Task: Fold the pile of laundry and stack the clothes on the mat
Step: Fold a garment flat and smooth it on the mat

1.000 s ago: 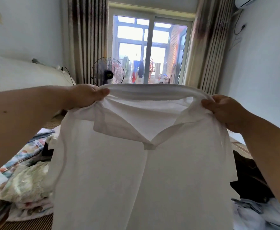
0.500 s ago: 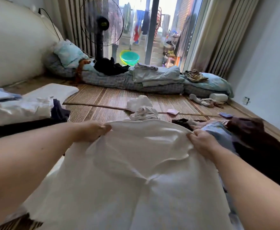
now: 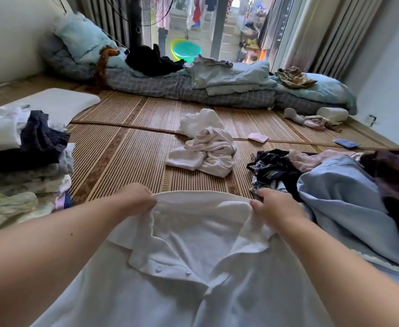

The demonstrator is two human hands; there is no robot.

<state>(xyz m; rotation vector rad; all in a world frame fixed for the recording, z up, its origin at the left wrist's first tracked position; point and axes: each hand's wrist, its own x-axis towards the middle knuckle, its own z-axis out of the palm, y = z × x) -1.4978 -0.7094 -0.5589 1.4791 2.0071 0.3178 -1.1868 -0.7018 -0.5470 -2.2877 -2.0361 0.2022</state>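
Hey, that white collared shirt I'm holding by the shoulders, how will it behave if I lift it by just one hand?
The white collared shirt will probably flop: it already sags and creases between the left hand and right hand. It looks thin, so likely light. Held one-sided, its collar would probably collapse and the body hang twisted.

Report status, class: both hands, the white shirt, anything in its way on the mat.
Left hand, right hand: each gripping white shirt at the shoulders. Collar up, buttons showing. Crumpled white garment on mat ahead.
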